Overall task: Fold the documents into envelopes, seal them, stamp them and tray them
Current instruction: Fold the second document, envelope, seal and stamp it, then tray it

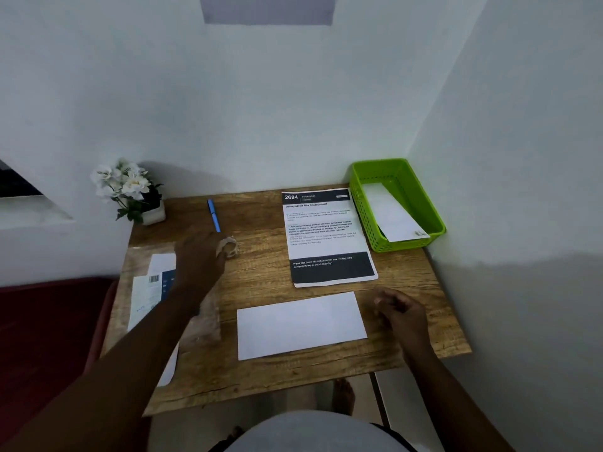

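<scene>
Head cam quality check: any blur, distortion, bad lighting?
Head view: dim, flat light; soft shadow behind the white flower pot; left hand motion-blurred at the tape roll; wide-angle bends the wooden table edges; printed document heading legible, small print not.

You have a brown wood-grain table (261, 272), a plain white envelope (300, 324), and a white sheet (326, 236) printed with black bands and black text. The perforated basket (362, 203) is bright green, the pen (213, 215) blue, the flowers (124, 181) white.
</scene>
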